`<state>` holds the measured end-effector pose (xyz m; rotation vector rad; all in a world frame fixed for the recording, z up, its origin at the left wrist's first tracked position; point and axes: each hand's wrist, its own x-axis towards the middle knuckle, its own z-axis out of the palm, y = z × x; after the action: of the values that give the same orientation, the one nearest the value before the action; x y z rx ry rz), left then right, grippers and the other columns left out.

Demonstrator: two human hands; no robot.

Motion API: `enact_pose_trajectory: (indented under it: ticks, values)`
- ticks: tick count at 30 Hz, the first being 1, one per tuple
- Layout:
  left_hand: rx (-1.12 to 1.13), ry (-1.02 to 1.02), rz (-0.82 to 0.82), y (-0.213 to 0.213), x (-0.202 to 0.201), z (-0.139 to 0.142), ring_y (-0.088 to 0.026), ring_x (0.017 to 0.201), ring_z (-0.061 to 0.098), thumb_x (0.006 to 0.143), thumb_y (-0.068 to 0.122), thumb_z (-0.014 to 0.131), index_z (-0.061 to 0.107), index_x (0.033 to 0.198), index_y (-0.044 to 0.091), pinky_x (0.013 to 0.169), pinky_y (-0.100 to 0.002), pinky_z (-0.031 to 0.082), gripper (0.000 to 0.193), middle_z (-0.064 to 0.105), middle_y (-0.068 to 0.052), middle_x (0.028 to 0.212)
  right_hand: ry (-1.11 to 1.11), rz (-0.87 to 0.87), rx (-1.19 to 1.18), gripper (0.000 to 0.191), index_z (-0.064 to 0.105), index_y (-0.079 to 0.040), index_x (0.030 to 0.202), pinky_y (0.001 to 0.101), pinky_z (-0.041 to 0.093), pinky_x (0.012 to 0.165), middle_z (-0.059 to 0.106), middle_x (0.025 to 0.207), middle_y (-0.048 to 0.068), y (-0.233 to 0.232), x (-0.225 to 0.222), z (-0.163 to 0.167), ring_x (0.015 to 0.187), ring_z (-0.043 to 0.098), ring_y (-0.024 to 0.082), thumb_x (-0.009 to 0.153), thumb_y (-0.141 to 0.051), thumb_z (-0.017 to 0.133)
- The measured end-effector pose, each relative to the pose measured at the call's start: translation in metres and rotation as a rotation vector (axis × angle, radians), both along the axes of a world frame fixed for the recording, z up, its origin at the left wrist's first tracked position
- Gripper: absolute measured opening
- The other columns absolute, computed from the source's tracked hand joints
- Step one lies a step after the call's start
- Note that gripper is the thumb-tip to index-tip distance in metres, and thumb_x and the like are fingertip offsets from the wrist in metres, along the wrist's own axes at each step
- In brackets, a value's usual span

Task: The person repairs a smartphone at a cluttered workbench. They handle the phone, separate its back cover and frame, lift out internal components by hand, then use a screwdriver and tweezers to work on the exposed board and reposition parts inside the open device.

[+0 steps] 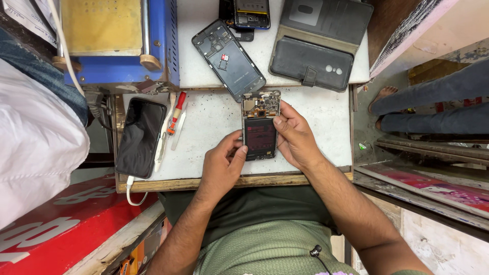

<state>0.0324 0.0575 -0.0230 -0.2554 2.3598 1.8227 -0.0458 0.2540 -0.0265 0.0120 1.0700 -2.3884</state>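
An opened smartphone [260, 118] lies on the white work board [214, 122], back cover off, showing its circuit board at the top and a dark battery below. My left hand [223, 164] grips its lower left edge with thumb and fingers. My right hand [295, 137] holds its right side, the thumb resting on the battery's upper right corner. Both hands keep the phone flat against the board near its front edge.
A black phone [140, 136] on a white cable lies at the left. A red-handled screwdriver [177, 112] and white tools sit beside it. Further back are a phone back frame [228, 59], a dark wallet case [316, 43], another opened phone [251, 13] and a blue machine [119, 43].
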Motion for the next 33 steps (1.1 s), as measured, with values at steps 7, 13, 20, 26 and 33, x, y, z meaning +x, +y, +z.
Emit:
enact_pose_trajectory:
  ticks: [7,13,20,26,33]
  values:
    - [-0.009,-0.045,0.006,0.001,-0.002,0.003,-0.014,0.088,0.076,0.097,0.012,0.065,0.06,0.136,0.006,0.074,-0.027,0.061,0.04,0.077,-0.009,0.1,0.012,0.015,0.019,0.056,0.037,0.002,0.157,0.0371,0.054,0.106,0.063,0.137,0.015,0.001,0.001,0.0,0.124,0.063,0.02,0.106,-0.01,0.056]
    - [-0.316,0.273,0.116,0.003,-0.007,0.025,-0.017,0.083,0.075,0.095,0.008,0.07,0.066,0.126,0.005,0.066,-0.029,0.062,0.032,0.074,-0.009,0.1,0.051,0.017,0.048,0.056,0.038,0.003,0.156,0.0339,0.049,0.112,0.062,0.14,0.016,0.0,0.003,-0.002,0.128,0.06,0.019,0.105,-0.008,0.057]
    - [-0.444,0.453,0.129,0.009,-0.025,0.04,-0.022,0.078,0.073,0.093,0.006,0.074,0.071,0.118,0.007,0.066,-0.033,0.059,0.025,0.072,-0.009,0.098,0.064,0.023,0.029,0.053,0.038,0.005,0.155,0.0334,0.049,0.113,0.061,0.141,0.015,-0.002,0.002,-0.004,0.129,0.06,0.018,0.107,-0.008,0.056]
    - [-0.574,0.566,0.147,0.016,-0.033,0.038,-0.026,0.087,0.073,0.095,0.007,0.073,0.071,0.117,0.006,0.073,-0.037,0.059,0.023,0.071,-0.009,0.1,0.064,0.026,0.046,0.057,0.036,0.002,0.158,0.0329,0.051,0.109,0.063,0.139,0.015,0.0,0.002,-0.005,0.126,0.061,0.017,0.106,-0.009,0.057]
    - [-0.634,0.616,0.168,0.015,-0.038,0.033,-0.025,0.087,0.071,0.095,0.01,0.076,0.073,0.108,0.006,0.074,-0.036,0.058,0.015,0.071,-0.007,0.096,0.074,0.031,0.061,0.058,0.036,0.004,0.158,0.0325,0.051,0.108,0.063,0.139,0.015,-0.002,0.003,-0.002,0.125,0.062,0.017,0.106,-0.01,0.058]
